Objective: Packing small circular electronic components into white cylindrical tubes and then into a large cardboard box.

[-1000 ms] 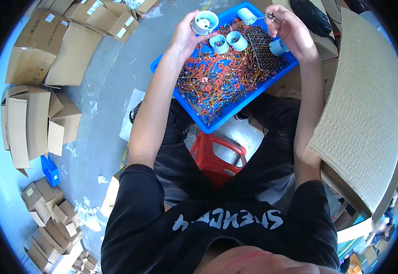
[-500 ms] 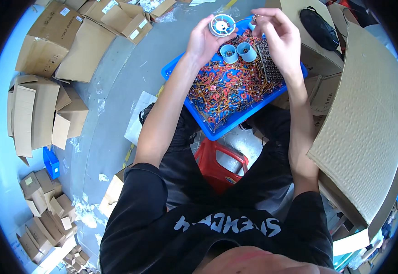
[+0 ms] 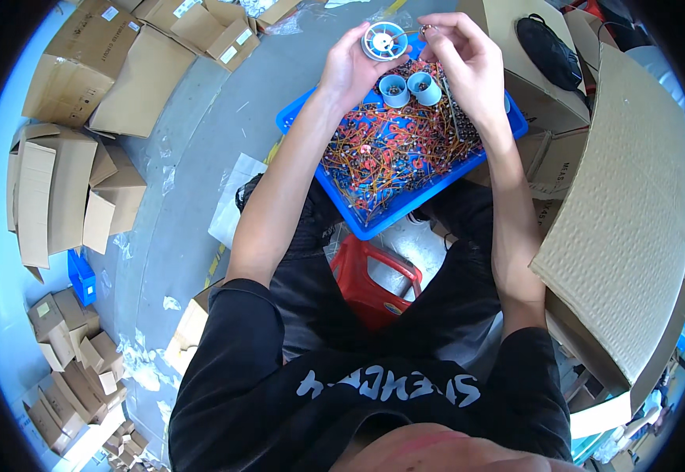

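My left hand is closed round a white round plastic part with spokes and a hub, its open face turned up. Just to its right, my right hand pinches a small metallic piece, from which a thin orange lead runs toward the hub. Whether the lead touches the hub is too small to tell. Below both hands, a blue tray holds many small parts with orange leads and red bits. Two light-blue cups with small dark pieces inside stand in it.
The tray rests over my knees, above a red plastic stool. A large cardboard flap rises close by my right arm. A black pouch lies on a box at the upper right. Cardboard boxes stand along the left.
My right hand has shifted left with the small metallic piece, bringing it closer to the white part. My left hand has barely moved and keeps its hold.
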Demonstrator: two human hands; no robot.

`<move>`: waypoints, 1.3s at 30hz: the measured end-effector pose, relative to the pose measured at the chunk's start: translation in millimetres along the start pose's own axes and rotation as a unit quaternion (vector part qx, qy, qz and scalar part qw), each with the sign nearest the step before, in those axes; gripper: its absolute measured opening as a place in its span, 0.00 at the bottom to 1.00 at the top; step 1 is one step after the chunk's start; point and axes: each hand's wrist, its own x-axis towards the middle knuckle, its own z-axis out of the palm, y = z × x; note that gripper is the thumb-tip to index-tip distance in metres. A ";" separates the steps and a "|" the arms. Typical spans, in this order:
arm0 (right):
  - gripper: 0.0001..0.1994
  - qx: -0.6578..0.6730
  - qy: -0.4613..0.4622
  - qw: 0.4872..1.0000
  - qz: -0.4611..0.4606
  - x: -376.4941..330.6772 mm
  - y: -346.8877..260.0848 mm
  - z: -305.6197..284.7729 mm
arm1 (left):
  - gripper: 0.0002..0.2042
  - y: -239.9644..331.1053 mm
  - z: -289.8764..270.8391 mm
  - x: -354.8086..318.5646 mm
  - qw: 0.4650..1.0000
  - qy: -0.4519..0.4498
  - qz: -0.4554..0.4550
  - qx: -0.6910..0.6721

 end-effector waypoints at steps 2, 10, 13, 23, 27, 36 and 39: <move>0.09 -0.009 -0.004 1.000 0.002 0.3 1.6 0.6 | 0.16 1.3 -0.6 -0.8 1.000 0.001 -0.001 -0.003; 0.12 -0.084 -0.062 0.995 0.000 -0.7 13.2 10.0 | 0.14 -0.9 -6.2 -0.6 1.000 0.001 0.012 -0.029; 0.13 -0.115 -0.051 0.991 0.043 -0.1 11.3 15.5 | 0.14 -2.1 -4.7 -1.2 0.999 0.002 0.035 -0.023; 0.13 -0.111 0.019 0.992 0.050 10.2 11.2 50.2 | 0.16 11.4 -3.0 -6.8 0.990 0.019 0.116 -0.079; 0.12 -0.139 0.006 0.990 0.010 12.3 7.1 67.8 | 0.18 19.5 -5.6 -9.7 0.988 0.044 0.112 -0.093; 0.08 -0.289 0.084 0.950 -0.087 12.7 -2.3 90.0 | 0.21 24.5 -10.7 -12.6 0.988 0.057 0.098 -0.108; 0.06 -0.270 0.127 0.948 -0.114 15.1 -0.4 89.3 | 0.20 23.4 -11.9 -14.3 0.991 0.048 0.064 -0.103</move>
